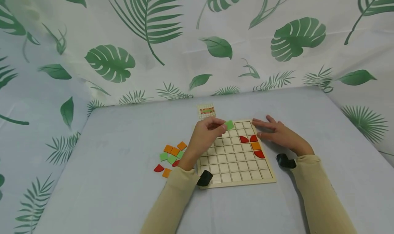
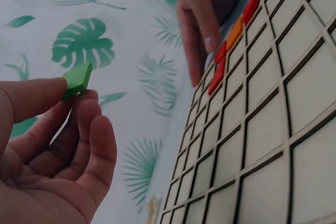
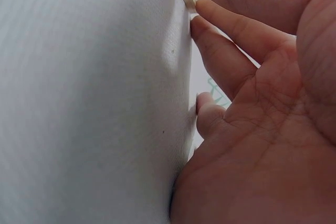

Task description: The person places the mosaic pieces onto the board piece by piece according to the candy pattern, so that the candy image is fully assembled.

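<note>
My left hand pinches a light green square tile between thumb and fingers, held over the far part of the wooden grid board. In the left wrist view the green tile shows at the fingertips, raised above the board. My right hand rests along the board's right edge with its fingers spread and fairly straight, fingertips at the rim. On the board, towards the right side, sit red quarter-circle pieces and one orange square tile.
Left of the board lies a loose group of orange tiles, green tiles and red pieces, partly behind the left forearm. A small pattern card lies beyond the board. A leaf-printed cloth hangs behind the table.
</note>
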`<action>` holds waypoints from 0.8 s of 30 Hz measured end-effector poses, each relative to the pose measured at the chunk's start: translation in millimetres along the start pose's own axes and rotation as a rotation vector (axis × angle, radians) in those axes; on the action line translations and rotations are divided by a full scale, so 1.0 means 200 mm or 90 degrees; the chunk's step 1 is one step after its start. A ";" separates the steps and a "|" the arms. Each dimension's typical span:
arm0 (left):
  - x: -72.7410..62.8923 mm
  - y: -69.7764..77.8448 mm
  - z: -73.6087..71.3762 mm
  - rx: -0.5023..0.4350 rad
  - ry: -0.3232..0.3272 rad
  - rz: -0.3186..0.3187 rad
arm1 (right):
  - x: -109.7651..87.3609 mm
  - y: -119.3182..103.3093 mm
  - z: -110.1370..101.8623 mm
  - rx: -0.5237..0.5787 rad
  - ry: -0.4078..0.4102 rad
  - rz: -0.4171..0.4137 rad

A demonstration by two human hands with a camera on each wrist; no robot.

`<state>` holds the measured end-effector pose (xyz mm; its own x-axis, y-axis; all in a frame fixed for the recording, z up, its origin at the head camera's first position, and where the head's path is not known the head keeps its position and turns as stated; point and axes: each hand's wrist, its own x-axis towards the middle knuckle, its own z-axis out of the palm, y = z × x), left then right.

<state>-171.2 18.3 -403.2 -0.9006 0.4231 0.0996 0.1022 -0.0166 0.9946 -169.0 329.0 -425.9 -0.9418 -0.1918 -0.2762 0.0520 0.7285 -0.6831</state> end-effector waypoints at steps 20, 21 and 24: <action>0.04 -0.13 0.23 0.146 0.006 -0.087 | 0.00 0.01 0.00 -0.005 0.002 -0.011; 0.04 -0.14 0.23 0.155 0.006 -0.089 | 0.00 0.01 0.00 -0.006 0.002 -0.014; 0.04 -0.15 0.25 0.180 0.009 -0.094 | 0.00 0.01 0.00 -0.005 0.002 -0.018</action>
<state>-161.1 67.1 -433.1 -0.9202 0.3891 -0.0432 0.0811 0.2972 0.9514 -169.9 331.1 -426.9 -0.9438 -0.2099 -0.2552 0.0231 0.7285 -0.6846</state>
